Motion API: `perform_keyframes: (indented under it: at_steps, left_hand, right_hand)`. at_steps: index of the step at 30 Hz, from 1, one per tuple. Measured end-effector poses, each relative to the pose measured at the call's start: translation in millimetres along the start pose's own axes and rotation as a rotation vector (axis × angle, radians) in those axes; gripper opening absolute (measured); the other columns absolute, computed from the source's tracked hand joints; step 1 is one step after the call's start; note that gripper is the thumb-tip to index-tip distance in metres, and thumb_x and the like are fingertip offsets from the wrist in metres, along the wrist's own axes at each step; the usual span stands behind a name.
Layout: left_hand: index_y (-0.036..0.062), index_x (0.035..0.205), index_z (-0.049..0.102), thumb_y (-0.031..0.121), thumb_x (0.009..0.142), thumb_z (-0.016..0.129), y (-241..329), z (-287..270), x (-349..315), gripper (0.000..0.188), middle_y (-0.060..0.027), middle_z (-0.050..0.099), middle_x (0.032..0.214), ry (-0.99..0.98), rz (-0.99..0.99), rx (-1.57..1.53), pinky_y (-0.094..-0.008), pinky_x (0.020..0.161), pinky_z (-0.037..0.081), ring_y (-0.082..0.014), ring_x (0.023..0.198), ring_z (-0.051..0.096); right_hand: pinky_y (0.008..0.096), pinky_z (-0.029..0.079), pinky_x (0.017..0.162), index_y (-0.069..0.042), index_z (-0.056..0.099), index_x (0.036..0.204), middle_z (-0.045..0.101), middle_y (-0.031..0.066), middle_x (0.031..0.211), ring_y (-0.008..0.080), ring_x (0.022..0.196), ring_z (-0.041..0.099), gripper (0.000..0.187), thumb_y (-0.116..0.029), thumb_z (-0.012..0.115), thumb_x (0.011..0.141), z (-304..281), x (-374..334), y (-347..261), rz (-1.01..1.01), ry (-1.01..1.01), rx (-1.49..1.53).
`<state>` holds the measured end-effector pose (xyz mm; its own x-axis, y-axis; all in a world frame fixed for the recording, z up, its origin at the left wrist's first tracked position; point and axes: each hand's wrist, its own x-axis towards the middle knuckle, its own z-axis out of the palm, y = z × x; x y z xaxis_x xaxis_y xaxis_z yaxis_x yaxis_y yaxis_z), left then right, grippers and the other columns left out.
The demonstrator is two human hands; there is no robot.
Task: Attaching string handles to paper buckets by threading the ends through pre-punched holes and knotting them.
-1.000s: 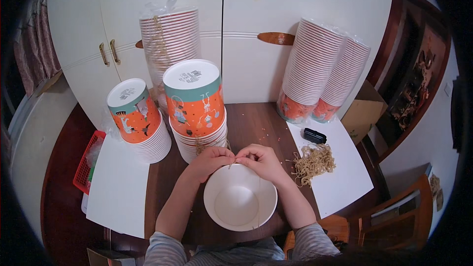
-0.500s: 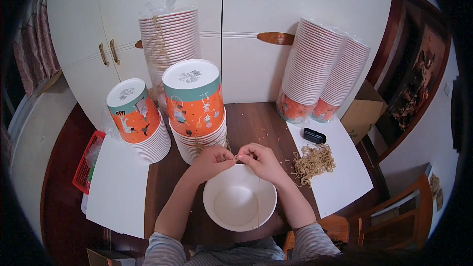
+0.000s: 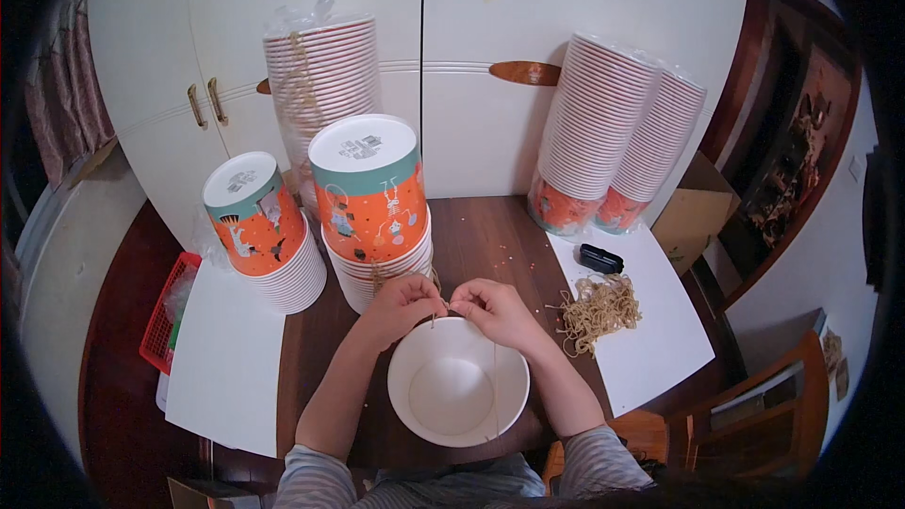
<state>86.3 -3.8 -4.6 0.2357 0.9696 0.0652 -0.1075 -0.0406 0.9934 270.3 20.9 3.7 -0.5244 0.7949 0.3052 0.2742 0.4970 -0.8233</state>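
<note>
A white paper bucket (image 3: 407, 383) stands mouth up on the table right before me. At its far rim my left hand (image 3: 403, 307) pinches a thin tan cord (image 3: 434, 320), thumb against fingers. Close beside it my right hand (image 3: 494, 311) pinches the same cord, its fingertips almost touching the left ones. Another thin strand hangs down from beneath the right hand across the bucket's inside toward the near rim. The fingers partly hide the short piece of cord between them.
Orange bucket stacks (image 3: 373, 203) stand upside down behind my left hand, a shorter stack (image 3: 256, 217) left of them. A tangled cord pile (image 3: 600, 313) and a black object (image 3: 600, 259) lie right. Wrapped stacks (image 3: 603, 123) stand at the back; a red basket (image 3: 162, 320) sits far left.
The fingertips have parted slightly and a short cord end now hangs below my left fingers. The bucket has barely shifted.
</note>
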Motion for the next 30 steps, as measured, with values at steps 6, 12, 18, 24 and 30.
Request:
perform_keyframes:
  at_steps: [6,12,18,24,30]
  left_hand:
    - [0.0027,0.079,0.058,0.006,0.075,0.059,-1.1,-3.0,-1.2,0.006,0.0008,0.058,0.07,-0.044,-0.016,0.094,-0.019,0.054,0.041,-0.004,0.062,0.052]
    - [0.0026,0.076,0.06,0.009,0.076,0.058,-0.4,3.1,-2.6,0.007,0.0032,0.055,0.064,-0.018,-0.006,0.229,-0.0184,0.051,0.039,-0.0025,0.058,0.049]
    - [0.003,0.074,0.057,0.01,0.077,0.057,-5.9,5.1,-0.6,0.008,0.006,0.049,0.057,0.051,0.055,0.319,-0.0183,0.045,0.033,-0.0006,0.051,0.042]
    - [0.0035,0.074,0.056,0.01,0.077,0.057,-4.1,7.5,-0.3,0.007,0.0072,0.045,0.052,0.063,0.078,0.323,-0.0191,0.043,0.028,0.0002,0.048,0.038]
    - [0.0031,0.074,0.056,0.01,0.078,0.057,-8.6,6.4,1.4,0.008,0.0069,0.044,0.051,0.116,0.126,0.356,-0.0196,0.043,0.028,-0.0004,0.047,0.037]
  right_hand:
    - [0.026,0.044,0.056,-0.002,0.06,0.083,0.058,0.0079,0.072,0.0125,0.059,0.053,0.008,-0.009,0.059,0.079,0.0,-0.1,-1.8,0.004,0.042,0.015]
    - [0.0254,0.043,0.055,-0.002,0.06,0.083,0.057,0.0067,0.072,0.0113,0.059,0.052,0.008,-0.009,0.059,0.079,-0.3,-0.2,-3.8,0.019,0.044,0.027]
    - [0.0256,0.043,0.055,-0.002,0.06,0.083,0.058,0.0068,0.071,0.0113,0.059,0.052,0.009,-0.01,0.058,0.08,1.8,0.0,-1.9,0.029,0.04,0.023]
    - [0.0263,0.044,0.056,-0.002,0.059,0.083,0.059,0.0068,0.068,0.0118,0.059,0.053,0.01,-0.012,0.057,0.081,2.6,0.1,2.7,0.071,0.025,0.042]
    - [0.028,0.044,0.057,-0.001,0.057,0.083,0.059,0.0086,0.068,0.0138,0.06,0.055,0.01,-0.011,0.056,0.082,1.8,-0.2,-0.6,0.074,0.012,0.03]
